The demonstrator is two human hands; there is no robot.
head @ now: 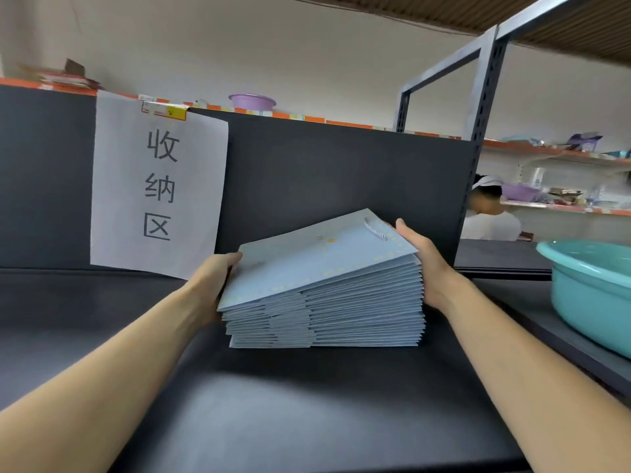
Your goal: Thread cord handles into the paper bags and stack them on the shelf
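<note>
A pale wall (307,56) stands behind grey metal uprights (485,90) and orange-edged racks (553,152).
</note>
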